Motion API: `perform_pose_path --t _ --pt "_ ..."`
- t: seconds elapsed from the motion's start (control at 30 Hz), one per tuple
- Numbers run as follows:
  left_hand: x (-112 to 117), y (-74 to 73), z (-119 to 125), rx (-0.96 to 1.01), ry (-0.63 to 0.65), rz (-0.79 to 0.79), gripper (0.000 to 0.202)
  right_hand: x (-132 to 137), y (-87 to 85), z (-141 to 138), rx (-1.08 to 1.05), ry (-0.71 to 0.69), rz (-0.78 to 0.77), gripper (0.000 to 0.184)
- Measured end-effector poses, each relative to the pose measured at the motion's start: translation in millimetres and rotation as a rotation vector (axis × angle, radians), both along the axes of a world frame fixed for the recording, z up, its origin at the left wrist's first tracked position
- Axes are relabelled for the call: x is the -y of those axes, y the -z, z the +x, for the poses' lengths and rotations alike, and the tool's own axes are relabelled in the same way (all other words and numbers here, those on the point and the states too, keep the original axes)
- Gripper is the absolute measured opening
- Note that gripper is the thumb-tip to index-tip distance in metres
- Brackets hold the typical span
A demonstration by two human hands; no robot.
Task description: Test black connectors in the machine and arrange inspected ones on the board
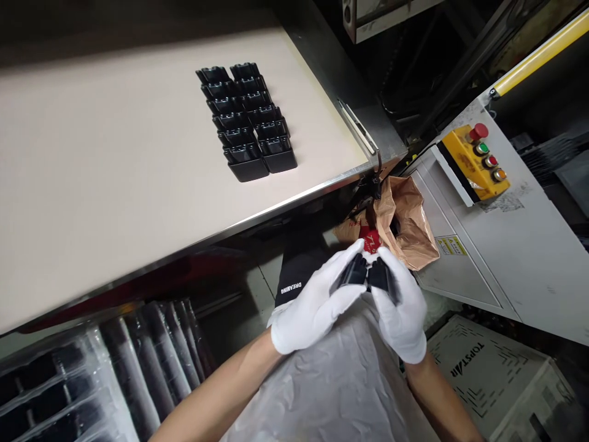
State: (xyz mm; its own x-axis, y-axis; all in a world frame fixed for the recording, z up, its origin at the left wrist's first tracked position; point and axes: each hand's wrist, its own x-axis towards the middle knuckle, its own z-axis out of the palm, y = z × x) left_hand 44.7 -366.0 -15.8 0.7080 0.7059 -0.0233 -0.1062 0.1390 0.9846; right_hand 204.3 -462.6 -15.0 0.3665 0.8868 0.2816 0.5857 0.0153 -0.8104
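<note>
White gloves cover both my hands, which are held close together in front of my body, below the table edge. A black moulded plastic part (353, 272) is gripped in my left hand (317, 304). My right hand (402, 307) grips a second black plastic part (380, 277), and the two parts sit side by side, nearly touching. Fingers partly hide both of them. Up on the table, similar black plastic parts (251, 123) stand in two neat rows.
The pale table (138, 166) has a metal edge. A brown paper bag (407, 230) stands open beyond my hands. At right are a yellow button box (476, 162) and a grey TOPSTAR case (492, 368). Plastic-wrapped trays (138, 350) stand lower left.
</note>
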Motion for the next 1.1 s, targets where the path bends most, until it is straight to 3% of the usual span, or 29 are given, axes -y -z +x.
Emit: perform_pose_path --t 0.07,0.13,0.23,0.37,0.63,1.1 --pt "0.7 -1.8 -2.4 -0.008 -0.086 0.200 0.064 -2.2 -11.6 1.0 -0.090 0.049 0.047 0.057" --pt "2.8 -2.6 -1.9 0.013 -0.186 0.262 0.064 -5.4 -23.2 2.1 -0.156 0.064 0.071 0.055" --pt "6.5 -3.5 1.4 0.028 -0.289 0.167 0.065 -8.7 -32.0 3.6 -0.206 0.046 0.059 0.052" --pt "9.9 -4.7 5.5 0.070 -0.339 0.025 0.061 -8.1 -27.6 3.7 -0.248 0.043 0.034 0.052" --pt "11.7 1.8 5.8 0.099 -0.308 -0.137 0.058 -6.2 -21.4 1.9 -0.284 -0.012 0.010 0.051" --pt "10.5 9.4 9.4 0.240 -0.235 -0.270 0.058 -7.5 -23.8 3.0 -0.332 -0.055 0.063 0.052"
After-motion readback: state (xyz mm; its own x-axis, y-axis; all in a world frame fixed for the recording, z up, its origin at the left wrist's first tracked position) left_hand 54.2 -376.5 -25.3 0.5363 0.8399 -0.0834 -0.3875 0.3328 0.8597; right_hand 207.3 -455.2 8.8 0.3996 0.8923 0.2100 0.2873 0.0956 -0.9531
